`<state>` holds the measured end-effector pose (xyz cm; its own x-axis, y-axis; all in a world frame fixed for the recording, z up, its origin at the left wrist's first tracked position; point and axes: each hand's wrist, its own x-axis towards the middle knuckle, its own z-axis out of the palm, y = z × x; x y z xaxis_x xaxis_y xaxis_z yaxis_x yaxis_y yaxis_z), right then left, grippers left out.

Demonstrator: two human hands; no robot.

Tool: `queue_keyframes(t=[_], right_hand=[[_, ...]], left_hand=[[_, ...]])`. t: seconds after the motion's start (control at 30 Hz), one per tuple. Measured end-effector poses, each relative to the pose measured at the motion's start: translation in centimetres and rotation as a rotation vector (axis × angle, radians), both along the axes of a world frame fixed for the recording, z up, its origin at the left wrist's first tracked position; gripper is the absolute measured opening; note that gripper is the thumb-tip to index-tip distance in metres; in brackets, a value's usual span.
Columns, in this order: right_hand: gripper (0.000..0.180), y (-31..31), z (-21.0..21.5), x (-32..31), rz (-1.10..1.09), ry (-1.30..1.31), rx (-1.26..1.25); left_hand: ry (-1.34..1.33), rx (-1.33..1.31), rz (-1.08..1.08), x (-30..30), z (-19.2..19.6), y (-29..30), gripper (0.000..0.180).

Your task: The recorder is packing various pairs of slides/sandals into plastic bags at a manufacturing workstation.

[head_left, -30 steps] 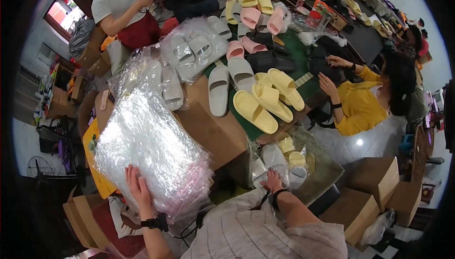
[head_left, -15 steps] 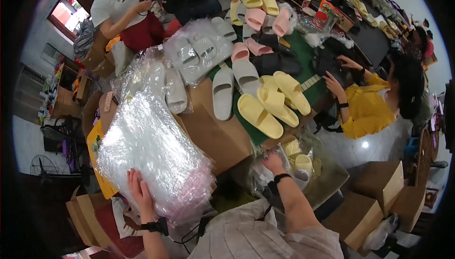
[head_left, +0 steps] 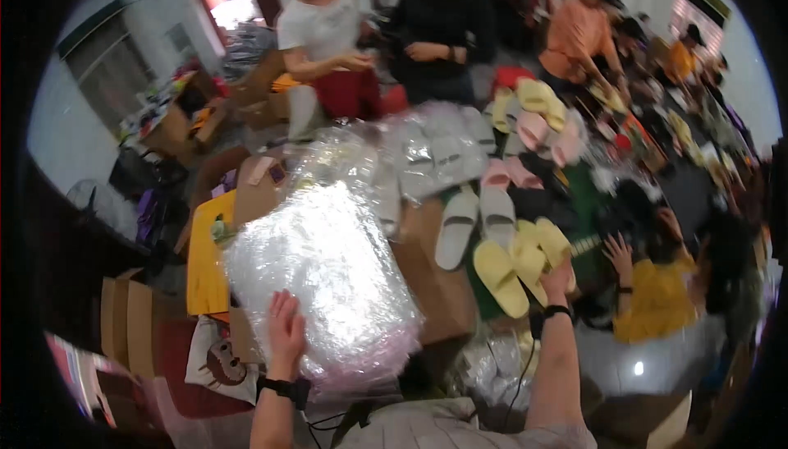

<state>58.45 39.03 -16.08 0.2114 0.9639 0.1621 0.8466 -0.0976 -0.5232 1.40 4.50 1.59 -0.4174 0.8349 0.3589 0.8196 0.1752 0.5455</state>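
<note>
My left hand (head_left: 286, 334) lies flat, palm down, on a thick stack of clear plastic bags (head_left: 328, 260) with pinkish edges. Over on the right, my right hand (head_left: 560, 278) is on the rightmost yellow slipper (head_left: 553, 240), its fingers closed around the side and partly blurred. Left of that slipper lie another yellow slipper (head_left: 529, 260) and the nearest yellow slipper (head_left: 501, 279). A pair of grey slippers, one grey slipper (head_left: 456, 229) at its left, sits just behind them. Below my right forearm, a crumpled clear bag (head_left: 492, 367) hangs by the table's near edge.
Bagged grey slippers (head_left: 435, 149) lie beyond the stack, with pink slippers (head_left: 533, 130) farther right. Cardboard (head_left: 431, 272) covers part of the green table. A person in yellow (head_left: 657, 301) works at the right; others stand across the table. A yellow board (head_left: 209, 244) leans at the left.
My right hand has left the clear bag holding slippers and moved forward onto the yellow slippers. My left hand stays on the plastic stack. The view has tilted up and left.
</note>
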Motion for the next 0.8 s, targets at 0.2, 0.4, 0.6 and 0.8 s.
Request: queue_keyframes(t=[0.2,0.4,0.6,0.8], right_hand=[[0.047,-1.1,0.9,-5.4,-0.120,0.311,-0.119],[0.047,-1.1,1.2,-3.0,-0.139,0.496,0.212],[0.037,-4.3,11.3,-8.7,0.155,0.691,0.385],[0.019,-10.0,22.8,-14.1,0.280,0.910,0.390]], left_hand=[[0.005,0.050,0.068,-0.4,0.5,-2.1,0.035],[-0.055,0.087,0.010,-0.2,-0.2,-0.9,0.035],[-0.052,0.119,0.019,-0.7,-0.5,-1.7,0.035],[-0.092,0.146,-0.003,-0.7,-0.2,-1.3,0.035]])
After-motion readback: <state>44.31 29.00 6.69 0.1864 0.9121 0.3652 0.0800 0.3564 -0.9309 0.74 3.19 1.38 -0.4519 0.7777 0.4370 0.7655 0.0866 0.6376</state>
